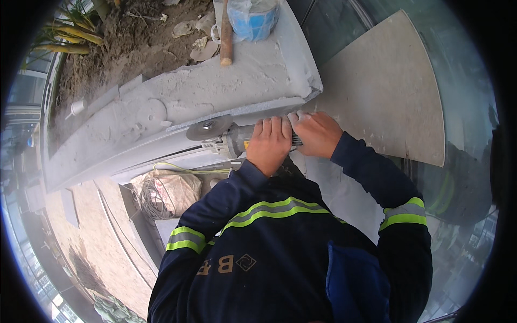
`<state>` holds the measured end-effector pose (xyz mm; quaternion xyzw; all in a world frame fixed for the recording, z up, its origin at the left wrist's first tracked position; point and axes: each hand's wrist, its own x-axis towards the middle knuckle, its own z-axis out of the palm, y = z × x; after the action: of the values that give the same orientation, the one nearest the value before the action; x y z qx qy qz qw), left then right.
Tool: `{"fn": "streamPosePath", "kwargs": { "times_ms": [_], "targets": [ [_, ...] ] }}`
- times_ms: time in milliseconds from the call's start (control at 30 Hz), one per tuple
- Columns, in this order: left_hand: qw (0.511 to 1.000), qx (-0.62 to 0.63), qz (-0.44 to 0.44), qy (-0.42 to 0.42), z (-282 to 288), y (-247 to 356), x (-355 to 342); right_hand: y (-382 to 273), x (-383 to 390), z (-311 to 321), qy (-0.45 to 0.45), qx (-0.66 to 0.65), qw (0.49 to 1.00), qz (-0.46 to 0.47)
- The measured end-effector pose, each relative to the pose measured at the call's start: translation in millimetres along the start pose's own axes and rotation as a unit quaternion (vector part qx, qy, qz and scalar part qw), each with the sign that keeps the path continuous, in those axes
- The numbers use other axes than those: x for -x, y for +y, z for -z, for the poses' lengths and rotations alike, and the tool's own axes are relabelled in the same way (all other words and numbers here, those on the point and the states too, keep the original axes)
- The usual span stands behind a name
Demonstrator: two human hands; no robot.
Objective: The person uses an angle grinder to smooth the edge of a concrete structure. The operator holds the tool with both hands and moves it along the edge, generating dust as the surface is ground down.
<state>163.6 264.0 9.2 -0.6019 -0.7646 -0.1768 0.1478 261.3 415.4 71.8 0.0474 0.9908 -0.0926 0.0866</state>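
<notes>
Currently in both hands: an angle grinder (237, 141), lying crosswise before the chest, its head toward the person's left.
Grinder disc: a round grey disc (208, 128) seen nearly flat, beside the front edge of the ledge; whether it touches the stone, I cannot tell.
Left hand (270, 141): fingers bent over the grinder's body, closed on it; the thumb is hidden.
Right hand (319, 133): curled closed around the rear end, just beside the left fingers; its underside is out of sight.
Ledge: grey stone (242, 86), dusty, with a dust-covered round shape (152, 110) lying on it.
Far side of ledge: a wooden handle (226, 46) beside a blue bucket (253, 21) wrapped in clear plastic.
Planting bed: brown soil (140, 40) with yellowish plant stems (75, 40).
Right of ledge: a large pale panel (390, 91).
Below the grinder, leftward: a stained sack (183, 188) with coiled wire (153, 202) against it.
Clothing: a dark jacket (280, 242) with yellow-and-grey bands.
</notes>
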Motion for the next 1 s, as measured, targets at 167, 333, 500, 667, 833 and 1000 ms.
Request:
{"fn": "streamPosePath", "kwargs": {
  "times_ms": [167, 333, 500, 667, 833, 1000],
  "targets": [
    [0.999, 0.006, -0.023, 0.038, 11.3, 25.3, -12.1, 6.0, 33.5, 14.6, 0.005, 0.030, 0.999, -0.030],
    [1.000, -0.001, -0.014, 0.023, 6.7, 20.3, -9.8, 4.5, 23.7, 12.4, -0.015, 0.020, 0.999, -0.031],
    [1.000, 0.009, 0.002, 0.010, -4.2, -6.3, 3.6, -4.2, -3.1, 2.8, -0.011, 0.023, 1.000, -0.009],
    [1.000, 0.009, -0.004, 0.013, -1.1, -4.2, 0.9, -3.5, -0.9, 5.3, -0.018, 0.021, 1.000, -0.013],
    [0.999, 0.024, -0.022, 0.023, 9.9, 30.0, -12.7, 6.6, 34.9, 18.9, -0.020, 0.023, 0.998, -0.046],
    [1.000, 0.007, -0.013, 0.025, 6.3, 25.1, -13.4, 5.7, 26.9, 22.0, -0.037, 0.024, 0.998, -0.041]
  ]
}}
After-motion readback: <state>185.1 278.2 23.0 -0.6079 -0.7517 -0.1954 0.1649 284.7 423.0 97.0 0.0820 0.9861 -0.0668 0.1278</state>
